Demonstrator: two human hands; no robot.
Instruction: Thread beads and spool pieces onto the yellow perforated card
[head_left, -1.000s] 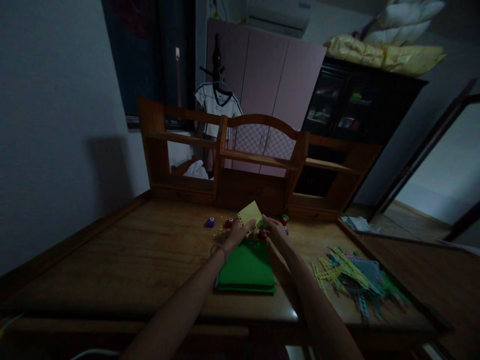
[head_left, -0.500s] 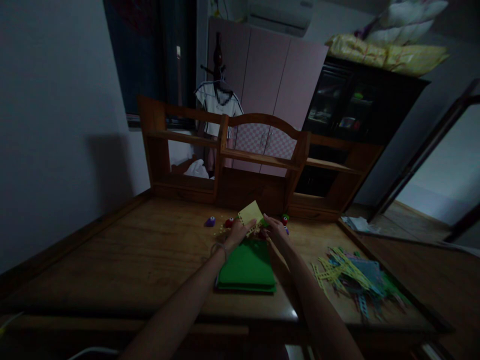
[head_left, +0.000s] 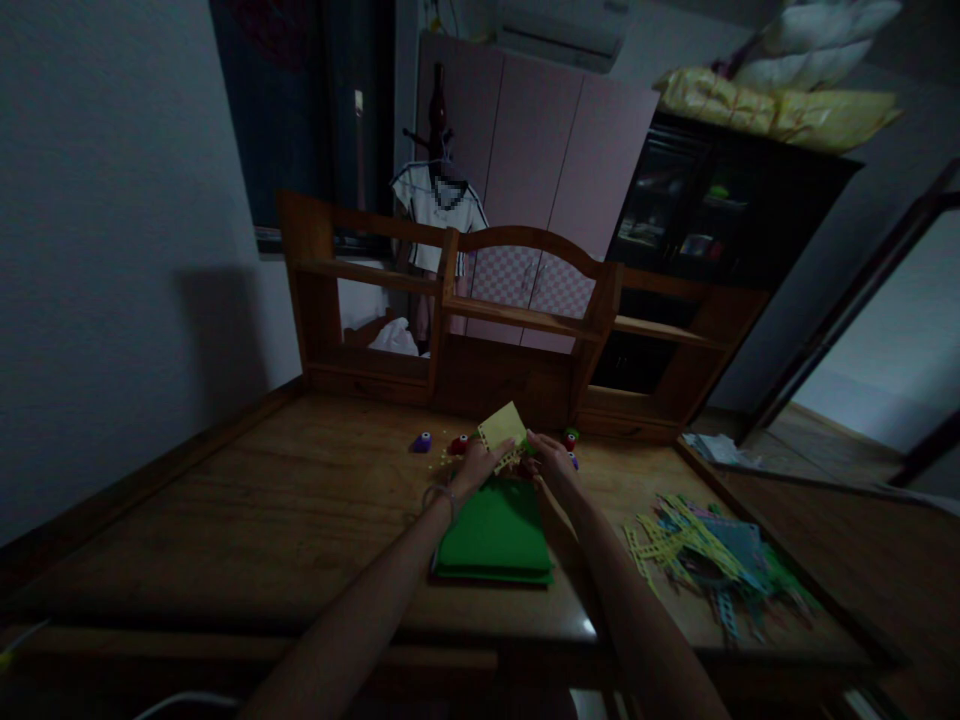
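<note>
Here, arms [head_left: 382, 565] converge forward; left hand [head_left: 475, 466] pinches yellow card [head_left: 501, 427], right hand [head_left: 553, 463] grips green object [head_left: 527, 446].

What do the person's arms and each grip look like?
Left forearm and right forearm: bare, no sleeves in view. Left grip: ungloved human hand, thin pale loop-shaped wristband, material unclear. Right grip: ungloved, no wristband visible. No cables or markings visible; dim light.

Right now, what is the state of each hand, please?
Left hand: closed, holding yellow paper.
Right hand: at a small green thing; grip cannot be told.
</note>
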